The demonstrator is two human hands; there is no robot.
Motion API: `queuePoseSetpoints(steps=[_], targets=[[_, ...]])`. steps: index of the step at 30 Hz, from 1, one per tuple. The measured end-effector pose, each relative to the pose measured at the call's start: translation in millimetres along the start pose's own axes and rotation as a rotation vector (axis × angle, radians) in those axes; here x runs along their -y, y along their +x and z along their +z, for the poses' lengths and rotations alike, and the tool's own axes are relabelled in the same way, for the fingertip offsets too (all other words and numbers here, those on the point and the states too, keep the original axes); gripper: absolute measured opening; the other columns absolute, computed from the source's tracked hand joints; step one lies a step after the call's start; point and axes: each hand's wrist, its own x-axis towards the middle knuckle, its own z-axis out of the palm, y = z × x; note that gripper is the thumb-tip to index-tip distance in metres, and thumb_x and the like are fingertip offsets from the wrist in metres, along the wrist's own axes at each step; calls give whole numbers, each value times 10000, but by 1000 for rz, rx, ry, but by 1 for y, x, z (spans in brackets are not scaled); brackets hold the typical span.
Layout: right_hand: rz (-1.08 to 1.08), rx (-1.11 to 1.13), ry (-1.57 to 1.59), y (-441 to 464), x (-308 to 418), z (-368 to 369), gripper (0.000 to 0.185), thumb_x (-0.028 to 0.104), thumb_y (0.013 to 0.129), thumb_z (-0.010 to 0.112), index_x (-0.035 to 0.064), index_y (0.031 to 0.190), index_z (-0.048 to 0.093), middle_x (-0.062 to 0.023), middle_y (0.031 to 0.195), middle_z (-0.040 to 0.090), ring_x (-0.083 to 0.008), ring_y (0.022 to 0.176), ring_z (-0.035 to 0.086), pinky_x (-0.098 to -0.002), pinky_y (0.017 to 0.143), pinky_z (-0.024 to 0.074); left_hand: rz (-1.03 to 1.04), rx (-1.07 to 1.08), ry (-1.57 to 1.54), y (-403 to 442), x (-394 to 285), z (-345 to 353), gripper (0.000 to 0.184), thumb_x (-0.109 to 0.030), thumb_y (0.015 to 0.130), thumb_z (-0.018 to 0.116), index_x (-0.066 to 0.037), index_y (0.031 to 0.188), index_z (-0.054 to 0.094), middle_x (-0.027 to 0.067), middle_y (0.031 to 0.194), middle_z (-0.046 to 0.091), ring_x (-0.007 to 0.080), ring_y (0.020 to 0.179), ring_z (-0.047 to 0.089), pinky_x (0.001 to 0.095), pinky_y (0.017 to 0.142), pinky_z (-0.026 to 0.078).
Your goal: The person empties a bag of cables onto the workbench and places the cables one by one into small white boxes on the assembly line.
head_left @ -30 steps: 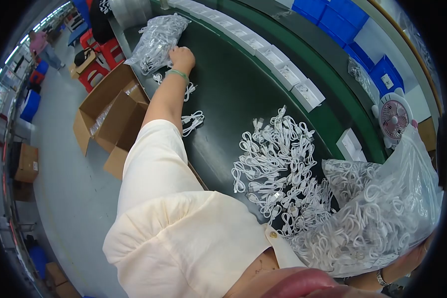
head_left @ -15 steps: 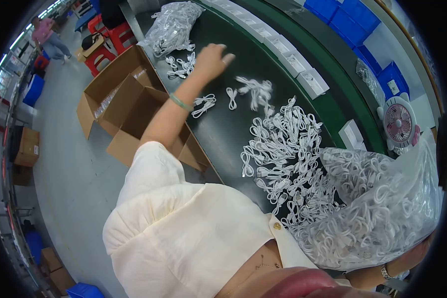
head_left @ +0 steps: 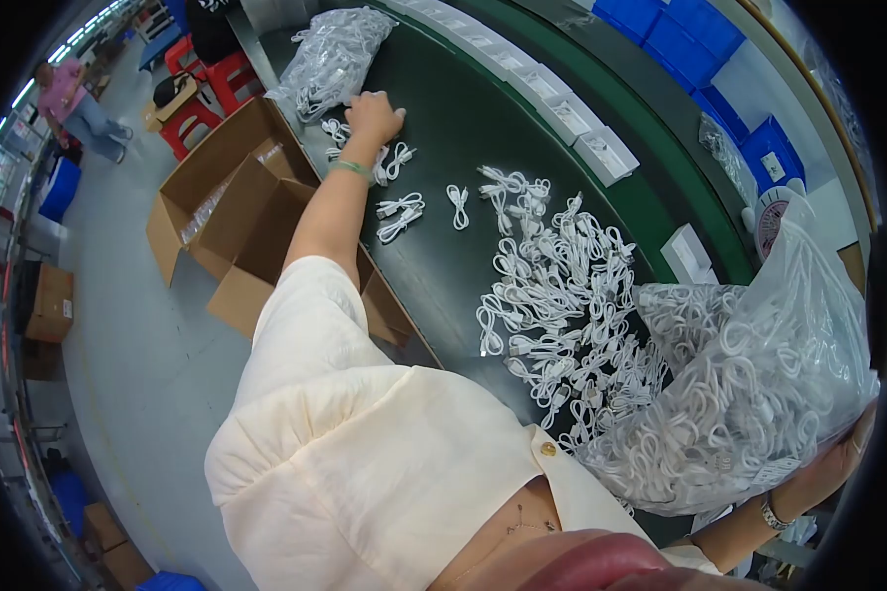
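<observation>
At the upper left of the dark work surface (head_left: pixel 434 118), my left hand (head_left: pixel 373 116) is over small coiled white cables (head_left: pixel 337 130), beside a full clear bag (head_left: pixel 335 61). Its thumb stands apart from the curled fingers, and nothing shows between them. Coiled cables (head_left: pixel 399 217) and a single coil (head_left: pixel 458 207) lie nearer my body. A large pile of white cables (head_left: pixel 562 295) spreads across the middle right. My right hand (head_left: pixel 857 438), partly hidden at the lower right edge, grips a big clear plastic bag (head_left: pixel 729 414) full of white cables.
White open trays (head_left: pixel 562 113) line the green strip, with another white box (head_left: pixel 690 256) further right. An open cardboard box (head_left: pixel 237 217) stands left of the table edge. Blue bins (head_left: pixel 695 39) and a partly covered fan (head_left: pixel 774 217) are beyond. A person (head_left: pixel 79 103) stands far left.
My left hand has moved back toward the small bag after passing over the table. More cables lie beside the pile, and a single coil has appeared. My right hand's bag has risen, covering part of the fan.
</observation>
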Motion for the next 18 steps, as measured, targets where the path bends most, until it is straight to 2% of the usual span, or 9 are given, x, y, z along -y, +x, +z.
queuePoseSetpoints(steps=[1, 2, 5, 7, 10, 13, 15, 17, 18], targets=[[-210, -98, -669, -2, 0, 7, 366, 96, 967, 435, -2, 1317, 477, -121, 1372, 460, -203, 1215, 477, -319, 1066, 330, -2, 3, 2, -7, -7, 2, 508, -446, 793, 636, -54, 1115, 610, 160, 1140, 585, 334, 1130, 507, 473, 916, 424], [-230, -175, -832, -5, 3, 12, 360, 100, 967, 436, -8, 1307, 481, -123, 1359, 469, -203, 1203, 484, -318, 1057, 337, 96, -19, -59, -14, -14, 6, 451, -430, 799, 636, -63, 1062, 643, 164, 1061, 607, 330, 1063, 537, 452, 870, 447], [-230, -200, -829, -3, 5, 20, 346, 112, 967, 437, -24, 1280, 494, -131, 1322, 494, -205, 1167, 504, -316, 1030, 359, 380, 75, -614, -50, -35, -1, 329, -382, 795, 647, -89, 937, 696, 181, 944, 630, 338, 964, 583, 418, 844, 465], [-241, -194, -830, -1, 4, 24, 338, 120, 968, 437, -35, 1261, 502, -136, 1298, 512, -206, 1143, 518, -314, 1012, 373, 454, -271, -659, -62, -28, -16, 262, -328, 802, 651, -89, 897, 700, 155, 909, 636, 327, 896, 598, 413, 804, 472], [-255, -163, -817, 12, 3, 25, 331, 132, 968, 438, -51, 1233, 514, -144, 1261, 537, -207, 1107, 538, -312, 984, 395, 107, -466, -305, -64, 14, -36, 332, -381, 814, 632, -73, 926, 690, 140, 907, 653, 323, 902, 605, 441, 788, 461], [-291, -92, -792, 31, -3, 26, 330, 144, 968, 439, -67, 1206, 527, -152, 1224, 563, -208, 1071, 559, -309, 957, 416, -178, -408, -181, -64, 41, -8, 544, -459, 815, 620, -4, 1112, 610, 183, 1140, 588, 366, 1074, 538, 411, 928, 415], [-367, 8, -799, 53, -8, 30, 331, 152, 969, 439, -78, 1187, 535, -157, 1199, 580, -209, 1048, 572, -308, 938, 431, -34, -315, -263, -63, 39, 8, 586, -474, 822, 610, 14, 1146, 588, 200, 1226, 546, 363, 1145, 500, 412, 975, 387], [-485, 162, -817, 82, -17, 45, 335, 160, 969, 440, -89, 1169, 543, -162, 1175, 597, -210, 1024, 586, -306, 920, 445, 61, -162, -624, -64, 11, 15, 576, -451, 807, 644, -4, 1167, 586, 162, 1155, 616, 309, 1028, 599, 416, 960, 407], [-328, 192, -480, 91, -21, 72, 335, 155, 975, 429, -66, 1205, 530, -158, 1203, 582, -211, 1039, 577, -304, 929, 440, 171, -186, -631, -72, -8, 7, 542, -426, 805, 656, -8, 1145, 601, 153, 1078, 652, 325, 961, 628, 402, 904, 453]])
